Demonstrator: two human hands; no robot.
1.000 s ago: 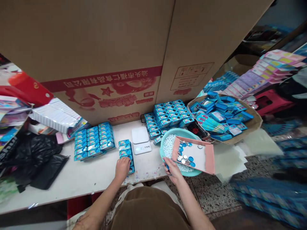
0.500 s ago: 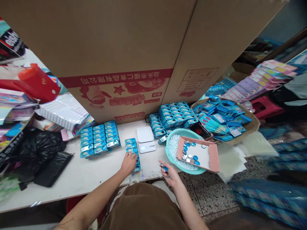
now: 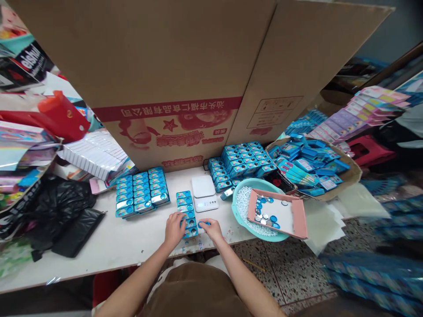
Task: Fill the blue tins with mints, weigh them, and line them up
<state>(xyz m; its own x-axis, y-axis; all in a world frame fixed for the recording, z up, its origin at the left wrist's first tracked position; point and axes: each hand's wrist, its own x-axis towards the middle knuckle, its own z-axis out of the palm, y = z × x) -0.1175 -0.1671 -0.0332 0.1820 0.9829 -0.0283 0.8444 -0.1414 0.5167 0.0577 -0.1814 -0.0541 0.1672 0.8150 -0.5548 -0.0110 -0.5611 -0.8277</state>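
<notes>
A short row of small blue boxes (image 3: 184,201) with round openings lies on the table in front of me. My left hand (image 3: 175,229) is at the row's left side, its fingers and thumb curled onto one of the near boxes. Just right of the row, my right hand (image 3: 211,230) pinches a small round blue cap (image 3: 202,224) close to the nearest boxes. Blue and silver round caps (image 3: 273,219) lie loose in a pink cardboard tray (image 3: 299,218). This tray rests across a teal basin (image 3: 235,213) of small white beads (image 3: 243,199).
A white scale (image 3: 203,187) stands behind the row. Stacked blue boxes sit at the left (image 3: 142,189) and back right (image 3: 244,158). Behind rises a large cardboard carton (image 3: 165,57). A carton of blue packages (image 3: 310,158) stands right, a black plastic bag (image 3: 68,198) left.
My right hand has moved left from beside the basin to the row of boxes, carrying the blue cap. My left hand has shifted from atop the row to its left side.
</notes>
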